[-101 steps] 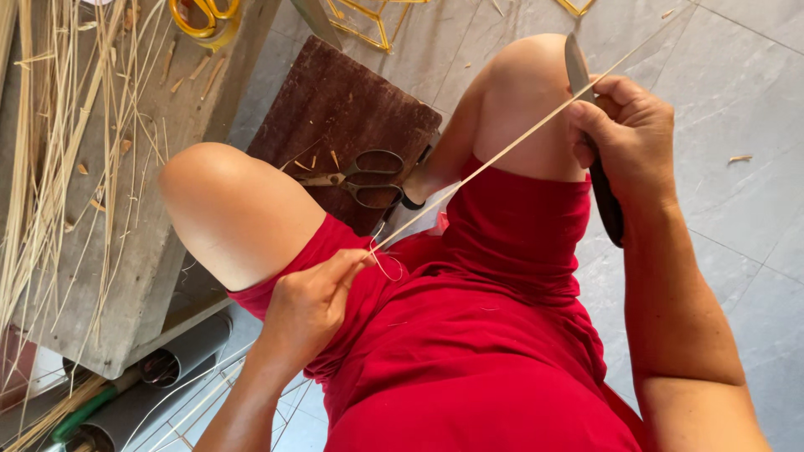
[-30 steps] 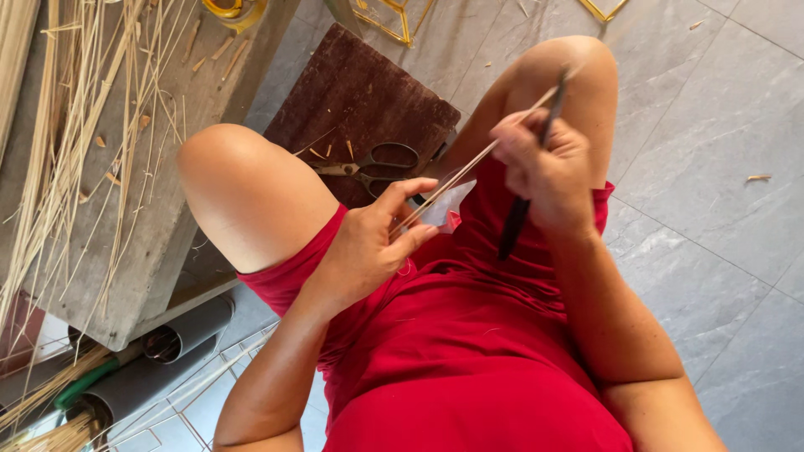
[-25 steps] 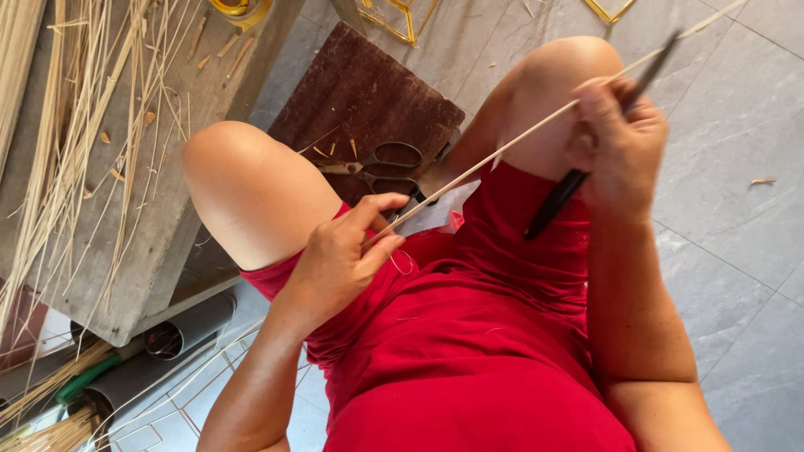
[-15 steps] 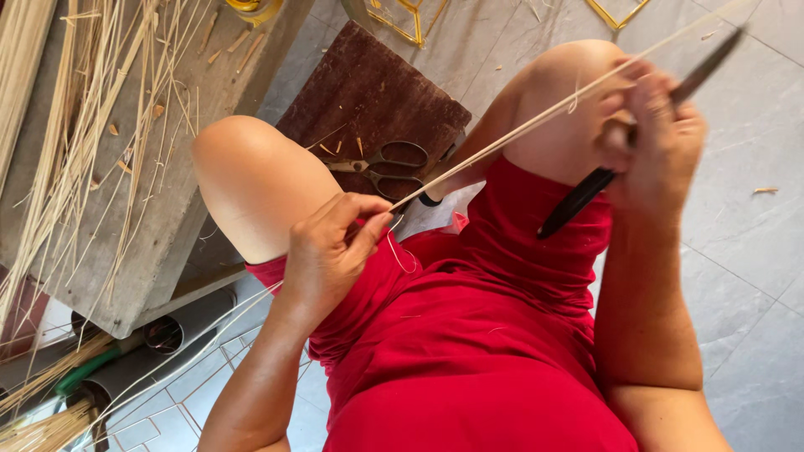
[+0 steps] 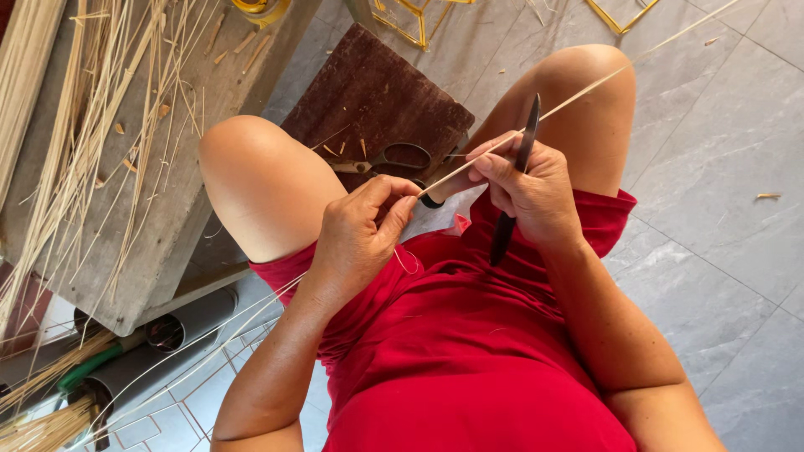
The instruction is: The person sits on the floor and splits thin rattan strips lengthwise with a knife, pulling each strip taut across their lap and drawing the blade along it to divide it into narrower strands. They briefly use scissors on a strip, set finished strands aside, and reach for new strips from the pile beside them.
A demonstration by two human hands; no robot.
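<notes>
Both hands sit close together above my lap: my left hand (image 5: 364,234) has its fingers curled, thumb and forefinger pinching the near end of a thin pale bamboo strip (image 5: 578,90), and my right hand (image 5: 532,192) is closed in a fist around a dark knife (image 5: 515,188), with the strip passing under its thumb against the blade.

From largest down, I see the grey tiled floor (image 5: 720,209) running along the right, then my red clothing (image 5: 469,351) filling the lower middle, with both bare knees raised ahead of it. At the left stands a worn wooden bench (image 5: 167,226), littered with loose pale bamboo splints (image 5: 84,134). Between my knees lies a dark brown board (image 5: 368,92) with a pair of scissors (image 5: 394,159) resting on it, partly hidden behind my hands. Grey pipes (image 5: 188,318) lie under the bench at lower left. The strip runs from my left fingertips up and to the right, across my right knee, and out past the top edge. The knife stands nearly upright, tip up, handle down over my red lap
</notes>
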